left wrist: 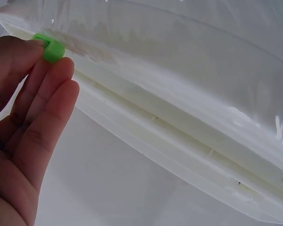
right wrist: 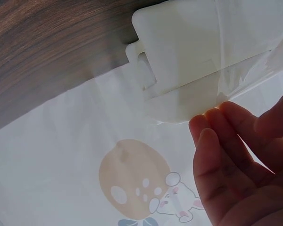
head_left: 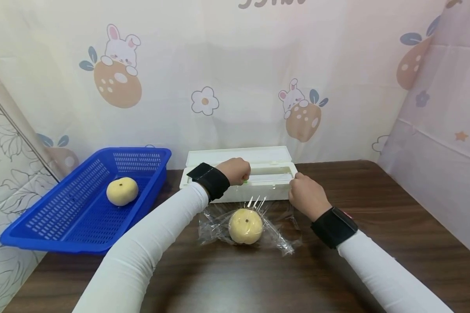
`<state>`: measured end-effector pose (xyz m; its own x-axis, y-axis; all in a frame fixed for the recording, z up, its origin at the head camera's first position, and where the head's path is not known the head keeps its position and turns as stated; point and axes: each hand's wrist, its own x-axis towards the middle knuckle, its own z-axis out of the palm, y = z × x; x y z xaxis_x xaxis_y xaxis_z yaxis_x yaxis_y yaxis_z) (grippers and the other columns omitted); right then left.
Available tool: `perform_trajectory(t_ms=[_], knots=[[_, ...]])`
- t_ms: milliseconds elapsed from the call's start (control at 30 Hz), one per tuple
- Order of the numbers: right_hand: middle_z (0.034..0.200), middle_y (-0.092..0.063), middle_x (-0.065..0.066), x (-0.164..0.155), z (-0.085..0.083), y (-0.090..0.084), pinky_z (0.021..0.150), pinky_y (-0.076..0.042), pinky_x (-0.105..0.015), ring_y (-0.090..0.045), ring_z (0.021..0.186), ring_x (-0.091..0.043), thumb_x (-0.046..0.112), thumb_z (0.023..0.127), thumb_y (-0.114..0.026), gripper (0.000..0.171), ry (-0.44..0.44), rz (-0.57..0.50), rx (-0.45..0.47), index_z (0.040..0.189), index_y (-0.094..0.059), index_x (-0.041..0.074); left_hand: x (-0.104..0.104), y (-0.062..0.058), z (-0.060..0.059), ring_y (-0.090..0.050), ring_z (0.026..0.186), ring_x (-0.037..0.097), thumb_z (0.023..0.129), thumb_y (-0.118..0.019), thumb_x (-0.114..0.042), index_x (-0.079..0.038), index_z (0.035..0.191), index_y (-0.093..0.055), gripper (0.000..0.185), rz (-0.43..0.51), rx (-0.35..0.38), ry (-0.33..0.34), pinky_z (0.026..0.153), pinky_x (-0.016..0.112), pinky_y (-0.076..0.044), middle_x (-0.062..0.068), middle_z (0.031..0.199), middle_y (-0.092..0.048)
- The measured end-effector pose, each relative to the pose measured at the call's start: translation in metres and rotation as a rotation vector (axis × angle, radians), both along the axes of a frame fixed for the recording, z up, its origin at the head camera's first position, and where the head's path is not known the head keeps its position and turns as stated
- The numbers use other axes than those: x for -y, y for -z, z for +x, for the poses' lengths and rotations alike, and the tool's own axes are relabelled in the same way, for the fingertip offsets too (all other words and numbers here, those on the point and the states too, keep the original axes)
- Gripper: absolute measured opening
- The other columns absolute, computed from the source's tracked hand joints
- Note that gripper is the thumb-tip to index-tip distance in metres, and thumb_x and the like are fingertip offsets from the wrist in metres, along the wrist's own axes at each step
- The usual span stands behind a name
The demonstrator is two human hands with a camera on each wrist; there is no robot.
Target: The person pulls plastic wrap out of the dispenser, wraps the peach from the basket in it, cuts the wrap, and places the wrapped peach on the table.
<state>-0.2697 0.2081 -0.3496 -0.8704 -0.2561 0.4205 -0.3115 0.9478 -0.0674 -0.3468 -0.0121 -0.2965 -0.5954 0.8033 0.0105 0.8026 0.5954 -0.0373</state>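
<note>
A white cling film dispenser [head_left: 258,194] stands at the back of the table with its lid [head_left: 239,155] raised. My left hand [head_left: 234,170] is at its front edge, left of the middle. In the left wrist view, thumb and fingers pinch a small green slide cutter [left wrist: 51,49] on that edge. My right hand [head_left: 308,196] is at the dispenser's right end; its fingertips touch the corner by the film [right wrist: 245,75], thumb held apart. Before the dispenser, a round pale yellow fruit [head_left: 246,227] sits on crumpled cling film [head_left: 276,237].
A blue plastic basket [head_left: 68,204] stands at the left with another pale yellow fruit [head_left: 122,191] in it. Behind the dark wooden table [head_left: 243,282] hangs a printed curtain [head_left: 243,65], and more curtain closes off the right side.
</note>
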Motion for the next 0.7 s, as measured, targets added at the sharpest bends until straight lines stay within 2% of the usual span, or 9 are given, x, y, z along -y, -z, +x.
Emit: perform_trajectory(t_ms=[267,700], knots=[[0.074,-0.054,-0.014,0.002,0.001,-0.003,0.049,-0.044,-0.037,-0.048,0.057,-0.022,-0.001,0.079,-0.054,0.013,0.011,0.004,0.015,0.072,-0.064,-0.006,0.006,-0.002,0.001,-0.011,0.054,0.012,0.077,-0.053,0.009,-0.015,0.057,-0.021,0.045,0.008,-0.016,0.009,0.055,0.025,-0.013,-0.003,0.057,-0.013],[0.073,-0.054,-0.014,0.000,0.000,-0.001,0.048,-0.043,-0.037,-0.047,0.057,-0.022,-0.002,0.077,-0.055,0.011,0.007,0.006,-0.005,0.068,-0.062,-0.004,0.014,-0.005,0.005,-0.010,0.054,0.012,0.077,-0.052,0.011,-0.015,0.056,-0.020,0.046,0.013,0.005,0.002,0.055,0.025,-0.013,-0.003,0.057,-0.012]])
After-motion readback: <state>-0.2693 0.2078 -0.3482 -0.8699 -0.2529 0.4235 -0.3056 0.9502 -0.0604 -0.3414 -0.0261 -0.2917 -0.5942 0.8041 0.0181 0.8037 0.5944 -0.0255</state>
